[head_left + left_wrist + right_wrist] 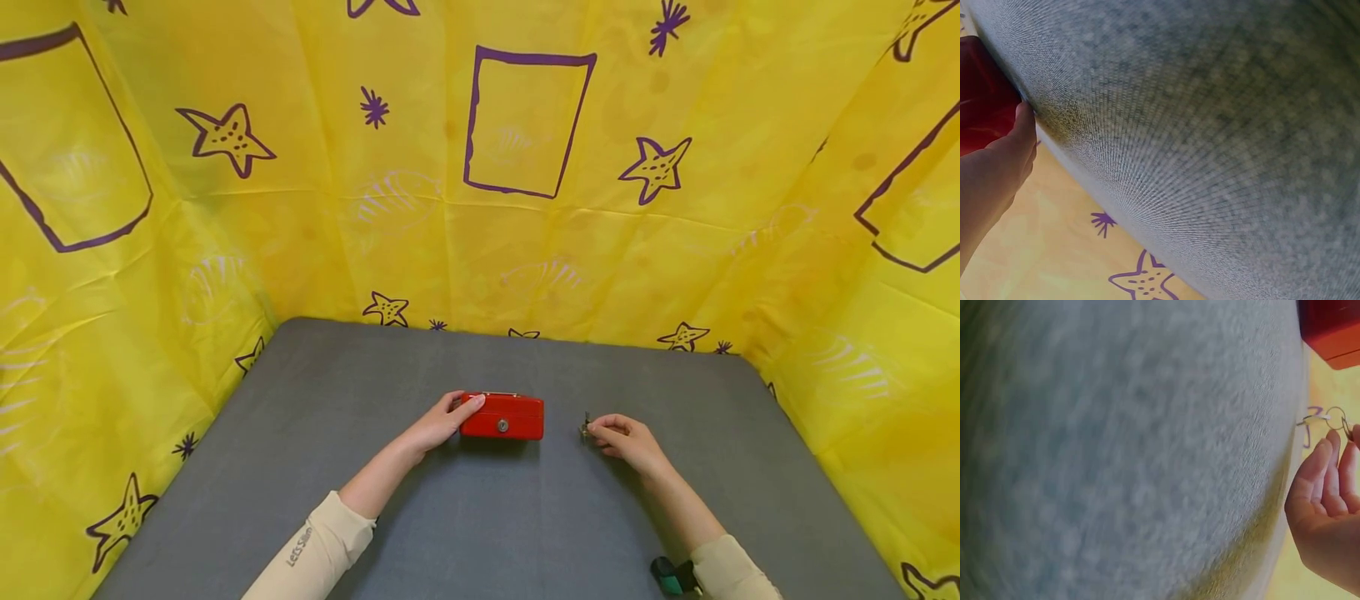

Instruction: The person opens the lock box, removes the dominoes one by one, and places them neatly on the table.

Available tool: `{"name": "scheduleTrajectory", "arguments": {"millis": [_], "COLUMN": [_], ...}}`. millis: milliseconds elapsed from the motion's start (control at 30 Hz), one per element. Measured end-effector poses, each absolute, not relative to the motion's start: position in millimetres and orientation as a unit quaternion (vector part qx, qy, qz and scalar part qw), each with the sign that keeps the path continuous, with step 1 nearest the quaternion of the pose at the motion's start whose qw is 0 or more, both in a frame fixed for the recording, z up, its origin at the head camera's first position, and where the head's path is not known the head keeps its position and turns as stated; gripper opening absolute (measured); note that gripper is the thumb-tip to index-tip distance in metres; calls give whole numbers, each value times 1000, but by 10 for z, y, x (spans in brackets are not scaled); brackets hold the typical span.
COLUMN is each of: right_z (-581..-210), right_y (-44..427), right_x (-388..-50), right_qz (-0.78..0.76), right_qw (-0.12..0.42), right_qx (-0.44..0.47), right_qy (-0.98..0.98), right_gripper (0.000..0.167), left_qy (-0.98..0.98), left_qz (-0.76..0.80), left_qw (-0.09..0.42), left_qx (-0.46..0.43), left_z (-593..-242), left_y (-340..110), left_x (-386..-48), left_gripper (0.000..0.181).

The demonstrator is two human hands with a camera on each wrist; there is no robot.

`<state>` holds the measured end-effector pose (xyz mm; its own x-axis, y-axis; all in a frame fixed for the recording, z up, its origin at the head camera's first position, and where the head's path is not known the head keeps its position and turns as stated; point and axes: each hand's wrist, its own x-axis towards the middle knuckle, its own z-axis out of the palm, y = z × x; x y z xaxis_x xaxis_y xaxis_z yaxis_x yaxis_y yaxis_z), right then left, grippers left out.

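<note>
A small red cash box [510, 417] stands on the dark grey table, its round lock facing me and a thin handle along its top. My left hand [444, 419] grips the box's left end, with the thumb over the front top edge. In the left wrist view the fingers [1024, 125] lie against the red side. To the right of the box and apart from it, my right hand [628, 442] pinches a bunch of small keys [585, 427] at its fingertips. The right wrist view shows a thin key ring [1335, 417] with a key on it.
A yellow cloth [420, 242] with purple stars and fish drawings hangs behind and at both sides of the grey table [465, 533]. Beside the right sleeve is a black and green wrist device [672, 577].
</note>
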<state>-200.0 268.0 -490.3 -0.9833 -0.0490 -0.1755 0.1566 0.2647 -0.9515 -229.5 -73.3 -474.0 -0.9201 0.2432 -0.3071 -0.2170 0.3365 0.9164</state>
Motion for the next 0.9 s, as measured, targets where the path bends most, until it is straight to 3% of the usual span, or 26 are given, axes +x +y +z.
{"name": "scheduleTrajectory", "arguments": {"millis": [333, 900], "right_z": [-4824, -4695], "right_y": [2552, 2304], "right_x": [-1966, -1861], "right_qz": [-636, -641], "right_qw": [96, 107], "right_qx": [21, -2], "right_qy": [766, 760], "right_gripper": [15, 19], "left_qy": [793, 796], "left_qz": [574, 573], "left_qw": [204, 195], "left_qx": [3, 17], "left_z": [-4747, -4770], "left_y": [-745, -736], "left_x": [-2309, -2289], "left_gripper": [88, 86]}}
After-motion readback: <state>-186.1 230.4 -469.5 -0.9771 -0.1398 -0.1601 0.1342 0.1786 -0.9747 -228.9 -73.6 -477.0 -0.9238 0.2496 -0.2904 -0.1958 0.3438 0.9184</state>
